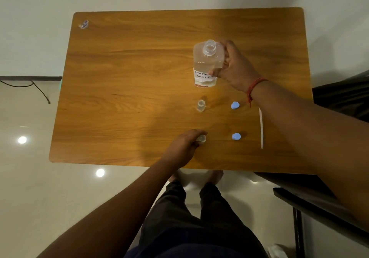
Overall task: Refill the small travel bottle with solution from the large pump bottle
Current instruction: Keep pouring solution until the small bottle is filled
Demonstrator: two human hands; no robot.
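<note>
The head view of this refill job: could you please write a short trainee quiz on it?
1. True or false: the large bottle has its neck open, with no pump on it.
2. Which hand holds the near small bottle?
A. left hand
B. right hand
3. How many blue caps lie on the table?

Key: 1 true; 2 A; 3 two, the second nearer the person.

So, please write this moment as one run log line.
right hand: grips large bottle, uncapped | left hand: holds small bottle | caps on table
</note>
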